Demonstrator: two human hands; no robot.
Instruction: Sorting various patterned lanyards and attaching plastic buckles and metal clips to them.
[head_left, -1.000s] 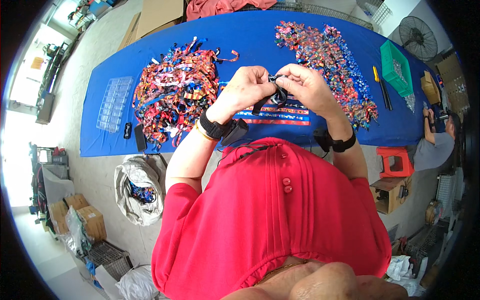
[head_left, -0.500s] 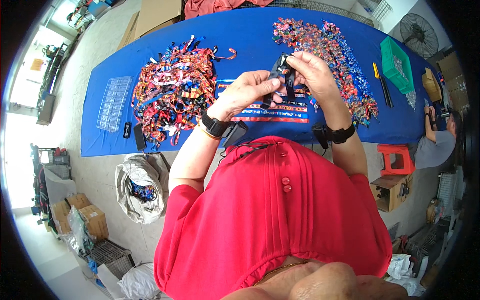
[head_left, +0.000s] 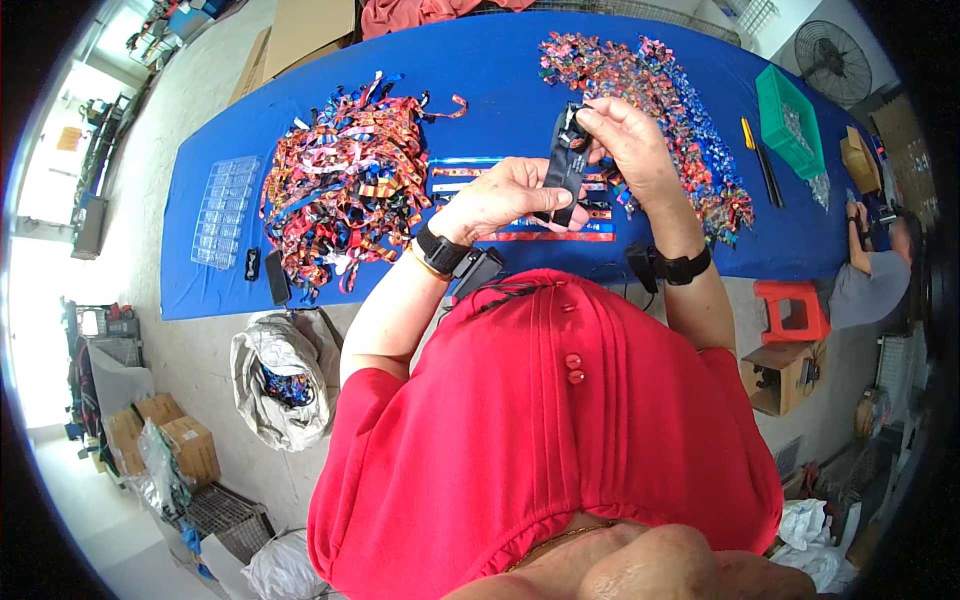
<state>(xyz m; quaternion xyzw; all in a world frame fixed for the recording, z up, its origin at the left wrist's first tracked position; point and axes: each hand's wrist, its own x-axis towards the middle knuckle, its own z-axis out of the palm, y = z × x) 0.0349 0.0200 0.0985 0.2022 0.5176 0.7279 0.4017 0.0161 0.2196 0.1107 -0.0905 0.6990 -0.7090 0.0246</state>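
Note:
A black ribbon strap (head_left: 567, 168) is stretched between my two hands above the blue table. Its lower end is pinched between the thumb and fingers of my left hand (head_left: 497, 193). My right hand (head_left: 632, 143) grips the upper end, where the strap bunches into a dark fold with a small light patch. Beneath my hands several flat printed straps lie in rows, among them a red one (head_left: 556, 237); my left hand partly covers them. To the left is a tangled heap of colourful straps (head_left: 345, 180). A broad pile of bunched colourful straps (head_left: 685, 135) spreads on the right.
On the blue table (head_left: 480, 80) lie a clear compartment tray (head_left: 226, 212), a phone (head_left: 278, 277), a green bin (head_left: 790, 125) and a dark rod-like tool (head_left: 769, 175). A white sack (head_left: 285, 380) stands below the table. Another person (head_left: 875, 285) sits at the far right, near a red stool (head_left: 792, 311).
The strap has gone from folded and bent to flatter and straighter between my hands. My left hand has shifted slightly along it, and my right hand keeps its pinch at the top.

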